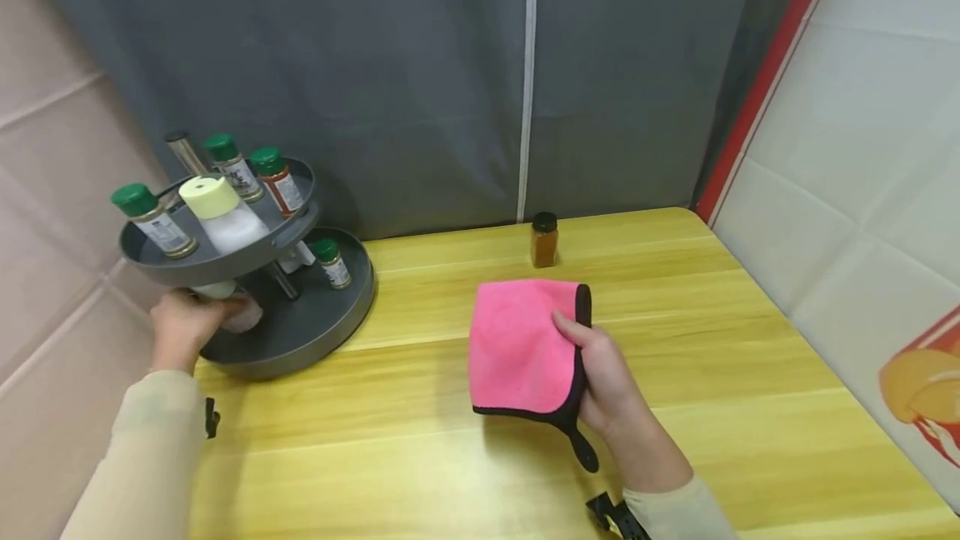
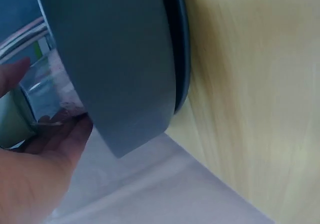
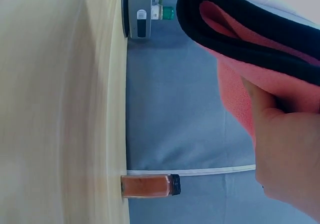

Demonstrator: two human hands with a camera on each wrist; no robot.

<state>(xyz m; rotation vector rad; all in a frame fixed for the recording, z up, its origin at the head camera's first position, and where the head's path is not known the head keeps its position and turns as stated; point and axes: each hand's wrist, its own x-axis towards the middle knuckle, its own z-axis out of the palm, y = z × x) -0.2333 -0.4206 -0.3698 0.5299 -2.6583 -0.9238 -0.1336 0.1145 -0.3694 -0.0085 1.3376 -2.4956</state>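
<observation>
The bench carries everything, its yellow wood-grain top running back to a grey curtain. On its left side stands a dark two-tier rack, the upper tier overhanging much of the lower one. The pink cloth, edged in black and folded, is up in front of the person over the middle of the bench; the right hand has it clamped at its right edge, thumb on the near face, the other fingers hidden behind. The left hand reaches beneath the upper tier, its fingers curled round a clear jar with a pale lid; whether the jar's base rests on the tray cannot be told. Overhead lie a white bottle and several green-capped jars, with one small green-capped jar on the lower tier and a black-lidded jar alone near the curtain. The step in hand looks to be moving the clear jar out of the rack or back into it, the cloth perhaps meant for wiping. Either way, the next move calls for a low, level path clear of the upper tier and its post; if the jar comes out, the two hands would then need to meet over the bench.
</observation>
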